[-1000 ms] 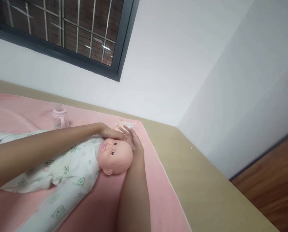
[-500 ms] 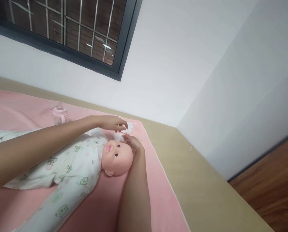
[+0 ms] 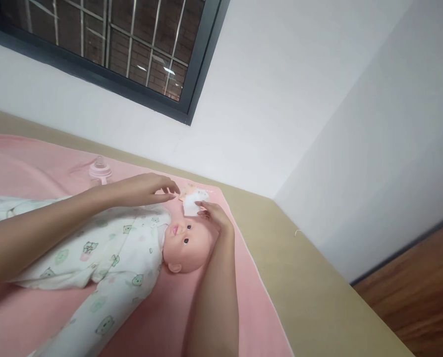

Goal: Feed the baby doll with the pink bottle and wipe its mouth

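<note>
On counter (image 3: 273, 238), pink cloth (image 3: 28, 163) underlay doll (image 3: 132, 258). Barred window (image 3: 113, 39) occupied white wall (image 3: 273, 99). Left hand (image 3: 145, 189): fingers (image 3: 173, 187) were apart. Right hand (image 3: 217, 217) reached white sheet (image 3: 190, 203); clamping indeterminable.

Arms (image 3: 63, 225) outstretched, hands (image 3: 141, 189) apart, fingers (image 3: 169, 185) bent

The doll (image 3: 143, 253) lies on the blanket (image 3: 262, 317) on the table (image 3: 292, 258), the bottle (image 3: 100, 171) behind its body at left, what may be a tissue (image 3: 191, 204) just behind its head, and the window (image 3: 139, 44) in the wall (image 3: 262, 99) beyond the table.
</note>
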The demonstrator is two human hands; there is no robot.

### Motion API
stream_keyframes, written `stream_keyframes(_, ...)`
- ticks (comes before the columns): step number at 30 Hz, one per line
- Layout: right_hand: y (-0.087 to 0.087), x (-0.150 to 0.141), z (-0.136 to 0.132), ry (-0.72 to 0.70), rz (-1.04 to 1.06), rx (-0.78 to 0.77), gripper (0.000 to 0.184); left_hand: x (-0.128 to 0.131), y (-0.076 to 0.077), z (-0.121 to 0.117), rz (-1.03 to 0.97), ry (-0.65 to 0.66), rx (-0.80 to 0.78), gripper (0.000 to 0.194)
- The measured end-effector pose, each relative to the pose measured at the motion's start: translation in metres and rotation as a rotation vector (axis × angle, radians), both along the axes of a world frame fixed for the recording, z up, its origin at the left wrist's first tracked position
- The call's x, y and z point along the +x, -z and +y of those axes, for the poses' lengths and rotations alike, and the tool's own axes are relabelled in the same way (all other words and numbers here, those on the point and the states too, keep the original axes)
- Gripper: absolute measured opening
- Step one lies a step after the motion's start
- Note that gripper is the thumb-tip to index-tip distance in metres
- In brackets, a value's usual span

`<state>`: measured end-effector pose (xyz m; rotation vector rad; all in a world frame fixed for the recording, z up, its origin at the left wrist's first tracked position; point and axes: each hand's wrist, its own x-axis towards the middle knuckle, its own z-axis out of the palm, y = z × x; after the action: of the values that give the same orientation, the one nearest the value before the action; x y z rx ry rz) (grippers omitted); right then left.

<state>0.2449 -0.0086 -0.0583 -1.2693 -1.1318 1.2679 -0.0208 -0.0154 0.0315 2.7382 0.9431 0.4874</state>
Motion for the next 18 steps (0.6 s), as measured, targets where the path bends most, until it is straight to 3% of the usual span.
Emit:
stream_keyframes(6, -0.053, -0.008, -0.02, -0.161, -0.216, 0.134, 0.026, -0.005, 0.01, 0.0, -0.2, -0.067, -0.001, 0.05)
stream_keyframes(11, -0.097, -0.034, -0.049, -0.36, -0.469, 0.224, 0.032, -0.001, 0.012, -0.001, -0.353, -0.075, -0.037, 0.062)
stream_keyframes(15, -0.12, -0.058, -0.07, -0.551, -0.592, 0.314, 0.03, -0.005, 0.006, -0.005, -0.32, -0.043, -0.141, 0.068)
stream_keyframes(18, -0.128, -0.07, -0.08, -0.63, -0.629, 0.354, 0.028, -0.01, 0.001, -0.008, -0.271, -0.014, -0.2, 0.061)
